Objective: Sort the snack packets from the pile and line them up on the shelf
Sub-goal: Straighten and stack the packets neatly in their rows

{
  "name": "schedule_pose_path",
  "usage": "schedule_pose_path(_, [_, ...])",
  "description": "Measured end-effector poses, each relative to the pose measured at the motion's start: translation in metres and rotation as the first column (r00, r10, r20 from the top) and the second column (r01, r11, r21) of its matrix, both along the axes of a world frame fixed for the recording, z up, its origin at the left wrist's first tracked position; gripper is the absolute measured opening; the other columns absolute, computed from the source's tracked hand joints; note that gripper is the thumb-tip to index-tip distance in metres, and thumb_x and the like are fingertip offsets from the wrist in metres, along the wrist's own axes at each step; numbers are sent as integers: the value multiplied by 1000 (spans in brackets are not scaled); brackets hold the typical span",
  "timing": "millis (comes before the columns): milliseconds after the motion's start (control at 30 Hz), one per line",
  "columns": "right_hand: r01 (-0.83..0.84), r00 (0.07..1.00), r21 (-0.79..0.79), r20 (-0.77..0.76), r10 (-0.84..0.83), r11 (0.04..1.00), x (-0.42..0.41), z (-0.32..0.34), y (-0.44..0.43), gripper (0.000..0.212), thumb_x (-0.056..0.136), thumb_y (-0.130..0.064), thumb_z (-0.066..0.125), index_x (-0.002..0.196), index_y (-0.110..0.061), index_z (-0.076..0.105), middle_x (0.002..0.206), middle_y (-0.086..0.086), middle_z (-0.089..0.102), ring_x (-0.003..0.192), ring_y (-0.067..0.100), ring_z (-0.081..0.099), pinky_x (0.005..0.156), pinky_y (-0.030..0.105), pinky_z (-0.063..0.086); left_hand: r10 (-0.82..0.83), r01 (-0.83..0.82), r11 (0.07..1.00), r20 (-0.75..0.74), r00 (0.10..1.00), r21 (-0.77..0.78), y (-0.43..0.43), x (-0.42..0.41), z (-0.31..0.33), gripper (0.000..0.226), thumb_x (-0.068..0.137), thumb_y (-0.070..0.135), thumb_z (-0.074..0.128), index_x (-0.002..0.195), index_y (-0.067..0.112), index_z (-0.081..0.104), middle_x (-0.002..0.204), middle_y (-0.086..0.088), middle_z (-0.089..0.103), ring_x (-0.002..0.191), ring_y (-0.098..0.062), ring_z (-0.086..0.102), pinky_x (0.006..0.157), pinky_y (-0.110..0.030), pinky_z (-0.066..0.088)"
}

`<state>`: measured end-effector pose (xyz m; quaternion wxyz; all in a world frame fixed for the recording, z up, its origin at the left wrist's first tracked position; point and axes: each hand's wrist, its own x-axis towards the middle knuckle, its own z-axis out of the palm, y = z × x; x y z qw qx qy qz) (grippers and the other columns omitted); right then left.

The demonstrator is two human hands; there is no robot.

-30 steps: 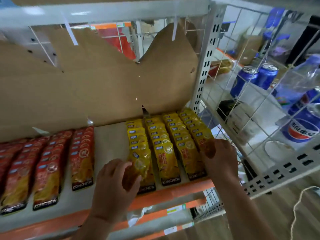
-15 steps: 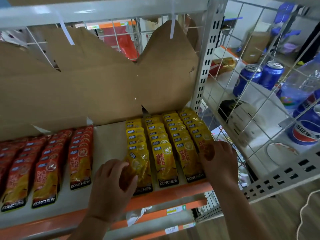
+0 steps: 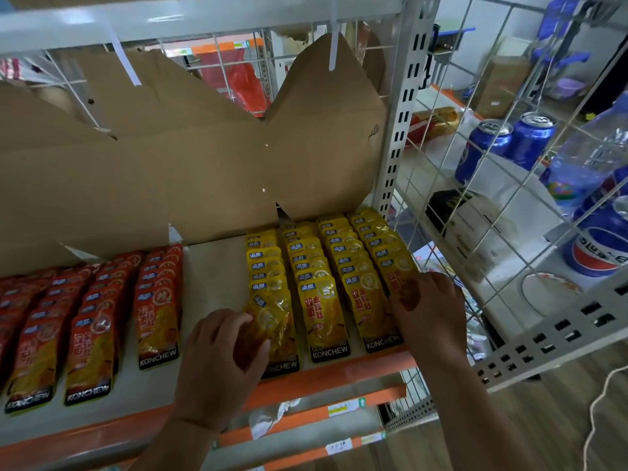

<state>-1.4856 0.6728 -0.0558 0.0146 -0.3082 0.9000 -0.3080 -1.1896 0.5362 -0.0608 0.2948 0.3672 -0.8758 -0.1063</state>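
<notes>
Tuning in through the head cam, here's what I'm seeing. The left hand (image 3: 217, 362) is gripping a yellow packet (image 3: 272, 317), fingers curling around its lower half. The packet is sitting tilted over the front of the left-most yellow row (image 3: 265, 263), not lying flat yet. The right hand (image 3: 430, 314) is pinching the end packet (image 3: 402, 287) at the front of the right-most yellow row. Its thumb is on top and its fingers are curling round the edge nearest the wire mesh (image 3: 475, 198). So both hands are clamping onto something, and neither is loose.

The shelf (image 3: 210, 277) is looking mostly filled: four yellow rows on the right, red packets (image 3: 158, 311) in rows on the left, and a bare strip between them. The pile isn't showing anywhere in view, so I'm not guessing how many are left.

If I'm calling the step, it's seating these two front packets. To do that well, I'm thinking the yellow packet should go down overlapping the one behind it, the way the others are lying. Its black KONCHEW strip should line up with its neighbours just behind the orange lip (image 3: 339, 372).

It's crinkly foil, so I'm expecting it to spring up if it's let go straight out of a squeeze. Flattening it with straight fingers first seems smarter. On the right side I'm worrying about knuckles catching the mesh and nudging that row crooked. Sliding rather than lifting is probably the way to avoid shuffling the stack underneath.
</notes>
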Motion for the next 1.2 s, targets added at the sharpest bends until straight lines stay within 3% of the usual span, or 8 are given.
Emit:
schedule_pose_path(367, [-2,1000,-5,-7,2,1000,0,-1,-1,39,83,-37,73,116,-16,66,123,6,57,114,30,47,97,42,44,-9,9,999,1,1000,-42,0,-1,0,42,87,51,61,110,16,62,105,-1,58,95,-20,53,84,-36,48])
schedule_pose_path(500, [-4,996,-203,-93,-15,979,11,1,6,22,89,-30,68,103,-12,69,107,5,62,104,29,51,90,42,44,-8,9,1000,10,1000,-27,-1,0,-1,42,87,51,62,110,16,63,105,1,57,95,-19,53,86,-33,46])
schedule_pose_path(600, [-185,968,-305,-218,121,934,47,9,6,13,87,-22,66,94,-11,71,93,3,66,88,24,58,78,39,50,-17,17,1000,-4,1000,-22,-1,0,-1,42,87,51,64,110,15,64,105,1,58,95,-19,54,86,-35,48])
schedule_pose_path(733, [-418,906,-253,-183,381,872,112,21,-6,11,88,-20,63,94,-17,72,90,-7,67,82,12,59,73,35,52,-24,23,999,-25,999,-38,-1,1,-2,43,85,50,68,110,15,64,105,-1,59,95,-22,56,84,-38,50])
schedule_pose_path(867, [-517,856,-136,-104,507,845,149,25,-22,17,90,-25,53,95,-22,69,88,-8,64,82,13,57,71,35,51,-19,19,1000,-28,999,7,-3,3,-5,48,87,57,70,112,16,65,108,-1,61,98,-22,56,86,-38,48])
schedule_pose_path(1200, [-386,922,-38,-56,384,922,177,34,-34,31,90,-34,45,102,-20,69,89,-2,69,81,19,63,70,38,54,-52,64,993,-119,992,101,-4,6,-5,46,86,55,73,110,17,64,105,-2,61,95,-25,55,80,-44,51])
